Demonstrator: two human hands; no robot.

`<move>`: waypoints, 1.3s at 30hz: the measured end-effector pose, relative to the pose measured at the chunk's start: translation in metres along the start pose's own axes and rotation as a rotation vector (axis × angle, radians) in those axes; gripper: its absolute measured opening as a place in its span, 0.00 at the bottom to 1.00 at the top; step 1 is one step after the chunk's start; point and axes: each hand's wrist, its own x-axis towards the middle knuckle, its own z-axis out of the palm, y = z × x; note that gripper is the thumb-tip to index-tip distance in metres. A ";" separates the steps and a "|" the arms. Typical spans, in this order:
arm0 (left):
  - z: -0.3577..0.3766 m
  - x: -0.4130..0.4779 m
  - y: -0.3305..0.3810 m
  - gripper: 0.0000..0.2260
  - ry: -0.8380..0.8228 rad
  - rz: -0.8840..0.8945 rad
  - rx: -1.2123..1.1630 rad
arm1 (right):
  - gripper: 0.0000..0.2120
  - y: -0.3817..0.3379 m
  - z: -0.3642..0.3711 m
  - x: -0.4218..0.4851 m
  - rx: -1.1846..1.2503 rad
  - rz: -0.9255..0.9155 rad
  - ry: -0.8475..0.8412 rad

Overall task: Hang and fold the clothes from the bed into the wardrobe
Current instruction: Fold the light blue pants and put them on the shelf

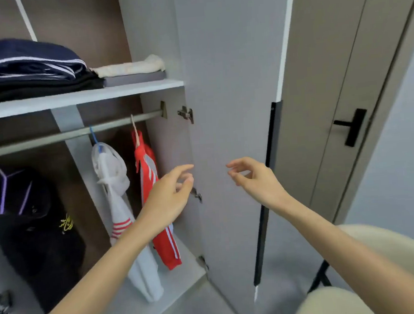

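- Holding nothing in left hand [171, 194] or right hand [252, 178], fingers loosely curled, near wardrobe door [225, 93].
- Noting red jacket [150, 176], white hoodie [113, 174], black top [33, 235] hanging on rail [51, 139], left; folded stack [33, 69] lying on shelf [72, 99] above.
- Judging task nearly finishing; bed out of view.

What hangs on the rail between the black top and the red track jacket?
A white hooded top on a blue hanger, seen in the head view.

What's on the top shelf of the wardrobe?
On the shelf, a navy striped garment lies on black clothes; beside them a cream garment on a grey item. Anything behind the piles is hidden.
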 end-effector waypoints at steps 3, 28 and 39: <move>0.049 -0.037 0.011 0.14 -0.090 -0.024 -0.035 | 0.09 0.038 -0.023 -0.062 -0.014 0.092 0.058; 0.602 -0.324 0.215 0.15 -1.258 0.070 -0.042 | 0.13 0.403 -0.255 -0.592 0.030 1.208 0.693; 0.799 -0.418 0.250 0.22 -1.509 -0.033 -0.026 | 0.36 0.552 -0.336 -0.688 -0.249 1.356 0.785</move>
